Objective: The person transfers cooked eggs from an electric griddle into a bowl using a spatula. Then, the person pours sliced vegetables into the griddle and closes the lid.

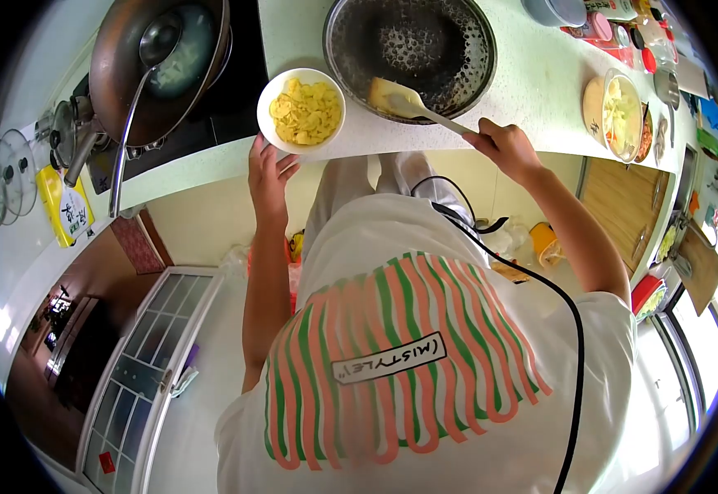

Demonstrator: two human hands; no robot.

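My left hand (270,177) is at the near side of a white bowl (341,123), its fingers against the bowl's lower side by the counter edge. Cooked scrambled egg (305,111) in yellow pieces fills the bowl. My right hand (505,148) is closed round the handle of a spatula (425,113) with a pale, yellowish blade. The blade lies over the near rim of a dark round pan (412,45), whose inside looks wet and speckled, with no food pieces visible in it. The bowl stands just left of this pan.
A wok (108,82) with a metal ladle (132,123) and cloudy liquid sits on the stove at left. Glass lids (17,177) and a yellow packet (64,206) lie further left. At right are a container of chopped food (621,115) and several bottles (622,45). A black cable (573,329) hangs across my shirt.
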